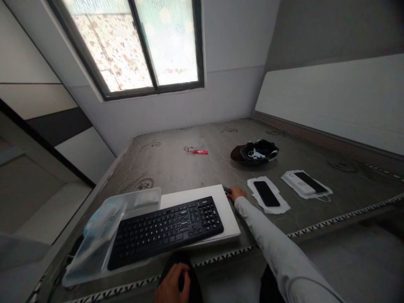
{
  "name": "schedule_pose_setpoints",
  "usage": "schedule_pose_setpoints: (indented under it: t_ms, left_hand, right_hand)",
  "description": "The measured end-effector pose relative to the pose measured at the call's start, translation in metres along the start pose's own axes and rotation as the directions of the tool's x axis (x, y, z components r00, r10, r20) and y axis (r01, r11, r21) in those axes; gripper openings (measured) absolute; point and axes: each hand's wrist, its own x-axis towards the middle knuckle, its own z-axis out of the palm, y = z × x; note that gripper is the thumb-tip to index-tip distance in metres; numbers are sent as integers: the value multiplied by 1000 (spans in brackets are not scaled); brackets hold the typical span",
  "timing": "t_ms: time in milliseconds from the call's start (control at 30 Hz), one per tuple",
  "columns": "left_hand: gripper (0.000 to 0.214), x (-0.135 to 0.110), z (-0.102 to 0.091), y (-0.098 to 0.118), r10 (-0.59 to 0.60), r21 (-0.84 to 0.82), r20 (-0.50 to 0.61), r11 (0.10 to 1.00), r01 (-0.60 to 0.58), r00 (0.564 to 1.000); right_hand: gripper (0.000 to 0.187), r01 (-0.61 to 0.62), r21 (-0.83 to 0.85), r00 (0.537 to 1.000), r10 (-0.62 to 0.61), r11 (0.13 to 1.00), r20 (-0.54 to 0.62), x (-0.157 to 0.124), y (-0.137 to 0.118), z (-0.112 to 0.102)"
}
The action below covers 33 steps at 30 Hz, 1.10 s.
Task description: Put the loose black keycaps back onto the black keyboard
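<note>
Grips small black object [227,190] in right hand [236,193], just beside flat white box [227,216]; could, by swinging inward, bump box and jolt long black plastic keyboard [170,229]. Cannot tell grip of left hand [175,283].

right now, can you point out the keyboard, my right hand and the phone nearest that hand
Keyboard [167,229]: head view, on its middle keys.
Right hand [237,193]: head view, back of the hand.
Phone [267,194]: head view, middle of its dark face.
</note>
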Motion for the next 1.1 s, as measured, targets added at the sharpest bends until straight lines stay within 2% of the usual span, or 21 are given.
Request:
schedule_pose_setpoints:
  t_ms: [233,400,500,567,633,667,767,833,933,1000,1100]
  left_hand:
    - [21,1,-2,2,18,39,2,999,-18,1000]
    - [21,1,-3,5,32,71,6,997,-33,999]
    - [20,1,-4,6,33,113,15,993,-34,999]
    - [19,0,-6,9,24,149,22,989,-27,999]
    - [18,-1,-8,12,25,175,34,984,-31,999]
    - [18,-1,-10,14,27,184,36,982,-33,999]
    - [18,-3,-13,22,55,211,15,976,-57,998]
    - [19,-3,-16,28,113,240,-38,965,-100,993]
    - [23,-2,-18,35,191,288,-133,946,-146,973]
    - [32,-1,-18,38,234,298,-163,938,-178,958]
    - [44,3,-16,36,303,320,-146,915,-245,942]
  right_hand:
    - [13,5,9,998,-5,1000,-69,-8,-7,-20]
    - [30,0,-5,996,-1,1000,-94,-23,-21,-43]
    - [37,-11,113,982,32,994,-188,-37,-37,-58]
    - [43,-36,271,956,113,962,-270,-47,-53,-67]
    - [50,-28,503,924,214,864,-317,-58,-73,-74]
    - [53,2,624,918,246,782,-310,-64,-85,-76]
    - [53,108,851,952,194,514,-237,-87,-120,-75]
    - [50,135,887,975,98,442,-197,-104,-142,-67]
    - [46,110,904,993,0,414,-121,-127,-166,-51]
    - [43,64,936,998,-10,347,-65,-137,-175,-40]
    - [42,-4,984,1000,20,179,0,-142,-181,-28]
